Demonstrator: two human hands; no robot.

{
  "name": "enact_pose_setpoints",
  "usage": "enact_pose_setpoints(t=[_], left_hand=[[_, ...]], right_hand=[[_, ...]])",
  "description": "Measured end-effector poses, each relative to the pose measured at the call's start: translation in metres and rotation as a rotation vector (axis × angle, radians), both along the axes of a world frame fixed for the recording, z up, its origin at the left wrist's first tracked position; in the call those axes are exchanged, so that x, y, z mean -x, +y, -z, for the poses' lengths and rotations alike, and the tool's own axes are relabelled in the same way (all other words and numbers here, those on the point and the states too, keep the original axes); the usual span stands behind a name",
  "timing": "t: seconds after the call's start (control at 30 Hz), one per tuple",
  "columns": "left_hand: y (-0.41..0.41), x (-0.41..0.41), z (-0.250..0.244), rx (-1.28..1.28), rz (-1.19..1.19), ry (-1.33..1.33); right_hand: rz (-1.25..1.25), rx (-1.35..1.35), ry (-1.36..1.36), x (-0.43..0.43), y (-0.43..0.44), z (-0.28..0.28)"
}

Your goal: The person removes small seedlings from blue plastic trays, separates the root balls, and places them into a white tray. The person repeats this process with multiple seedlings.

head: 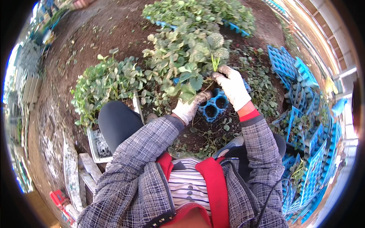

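Both my hands wear white work gloves with soiled fingertips. In my right hand (232, 87) is the base of a leafy seedling (216, 55), its pale green stems pinched between thumb and fingers. My left hand (189, 107) is close beside it, its fingers at the base of another green-leaved plant (191, 78); thin stems or runners stretch between the two hands. Just below and between the hands is a blue plastic cell tray (211, 109) with a few dark, round cells showing. The roots are mostly hidden by the gloves and leaves.
Dense leafy plants (196, 14) in blue trays stand ahead, with more plants (109, 82) at the left above a white planter (95, 145). Stacked blue cell trays (310, 159) line the right. Loose leaves litter the soil. Weathered boards (71, 168) lie at lower left.
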State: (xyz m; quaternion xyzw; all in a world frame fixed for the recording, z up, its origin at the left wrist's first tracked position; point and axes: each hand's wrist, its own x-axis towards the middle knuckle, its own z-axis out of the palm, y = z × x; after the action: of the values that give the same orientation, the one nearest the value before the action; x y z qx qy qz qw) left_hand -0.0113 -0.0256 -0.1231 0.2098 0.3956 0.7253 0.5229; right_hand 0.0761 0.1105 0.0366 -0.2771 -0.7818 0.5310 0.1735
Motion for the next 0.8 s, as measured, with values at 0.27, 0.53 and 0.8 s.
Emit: enact_pose_setpoints(t=[0.27,0.53,0.8], left_hand=[[0.061,-0.006,-0.123,-0.413,0.022,0.307],[0.092,-0.026,-0.177,-0.282,-0.002,0.678],[0.112,-0.021,-0.15,-0.31,0.331,-0.068]], right_hand=[[0.088,-0.109,0.249,-0.088,0.024,-0.062],[0.191,-0.207,0.273,-0.11,0.036,-0.075],[0.361,-0.346,0.193,-0.119,0.064,-0.058]])
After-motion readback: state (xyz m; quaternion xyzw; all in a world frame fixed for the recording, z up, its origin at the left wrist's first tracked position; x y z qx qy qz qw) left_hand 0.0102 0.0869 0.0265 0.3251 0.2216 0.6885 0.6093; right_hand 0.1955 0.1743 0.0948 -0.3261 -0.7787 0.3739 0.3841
